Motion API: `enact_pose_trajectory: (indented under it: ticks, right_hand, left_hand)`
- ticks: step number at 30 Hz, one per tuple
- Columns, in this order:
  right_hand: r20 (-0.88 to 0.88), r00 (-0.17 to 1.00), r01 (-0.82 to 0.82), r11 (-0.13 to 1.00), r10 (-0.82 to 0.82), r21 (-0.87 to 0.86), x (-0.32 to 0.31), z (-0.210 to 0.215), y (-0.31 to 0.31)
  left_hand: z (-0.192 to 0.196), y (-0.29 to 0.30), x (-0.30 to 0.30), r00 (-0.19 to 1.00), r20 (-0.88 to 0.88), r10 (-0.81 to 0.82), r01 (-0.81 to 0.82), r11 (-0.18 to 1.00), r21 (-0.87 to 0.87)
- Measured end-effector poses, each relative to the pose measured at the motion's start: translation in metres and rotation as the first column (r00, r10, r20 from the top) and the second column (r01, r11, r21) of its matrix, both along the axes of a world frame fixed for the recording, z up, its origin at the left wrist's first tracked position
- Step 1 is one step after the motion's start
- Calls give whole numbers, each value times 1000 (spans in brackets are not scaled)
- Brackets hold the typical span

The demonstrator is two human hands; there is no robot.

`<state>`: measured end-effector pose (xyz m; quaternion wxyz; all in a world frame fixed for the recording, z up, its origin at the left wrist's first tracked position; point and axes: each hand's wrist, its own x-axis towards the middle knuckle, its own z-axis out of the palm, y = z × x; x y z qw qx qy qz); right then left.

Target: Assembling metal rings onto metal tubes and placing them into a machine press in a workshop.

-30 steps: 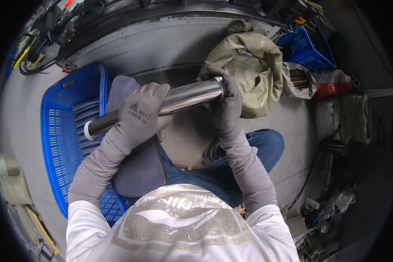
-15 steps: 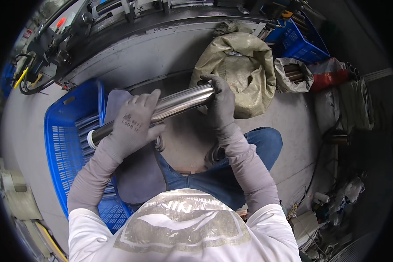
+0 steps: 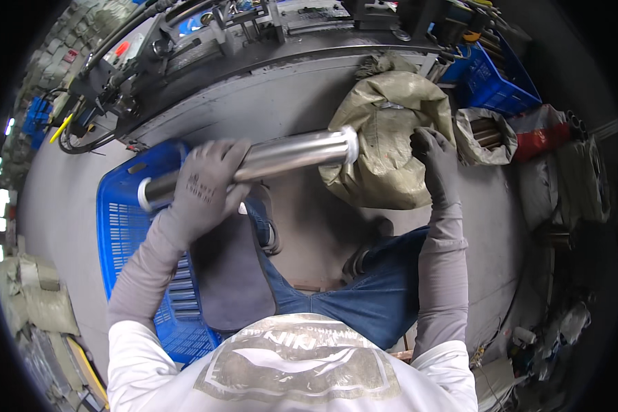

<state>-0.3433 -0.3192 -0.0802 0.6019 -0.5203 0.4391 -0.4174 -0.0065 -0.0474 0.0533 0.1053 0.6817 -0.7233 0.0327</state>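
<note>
My left hand [image 3: 209, 182], in a grey glove, is wrapped around a shiny metal tube [image 3: 292, 154]. The tube lies slanted across in front of me, its right end slightly higher. A white ring-like cap [image 3: 145, 194] sits at its left end, and another white cap [image 3: 351, 144] is at the right end. My right hand [image 3: 438, 158], gloved too, is apart from the tube, at the right side of an olive woven sack [image 3: 384, 154]. Its fingers are curled in; whatever they may hold is hidden.
Below my left arm stands a blue plastic crate [image 3: 110, 226] with several metal tubes [image 3: 183, 292]. A dark padded board [image 3: 233, 281] lies beside it. A machine bench [image 3: 254, 58] runs along the back. At the far right are a blue bin [image 3: 494, 86] and a smaller sack of tubes [image 3: 487, 134].
My right hand has left the tube's right end and moved right to the sack. A white cap now shows at that end. The left hand still grips the tube.
</note>
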Motion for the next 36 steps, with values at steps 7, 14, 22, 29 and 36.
enact_pose_trajectory:
  ticks: [7,14,22,29,36]
  right_hand:
    - [-50,998,41,988,-48,-148,5,16,23]
    - [-116,993,16,983,-38,-184,-7,20,25]
    - [-84,992,87,989,-97,-119,-6,30,3]
    - [-229,922,288,948,-313,-136,-31,22,-54]
    - [-502,865,-39,999,25,-18,-9,-17,-58]
  left_hand:
    - [29,-144,69,959,252,128,18,862,-506]
    - [39,-281,150,884,321,340,-166,870,-464]
    - [25,-313,218,880,360,311,-258,948,-187]
    - [-48,-263,-42,918,174,-355,395,799,-453]
    - [-97,-340,-101,982,186,28,-17,998,-59]
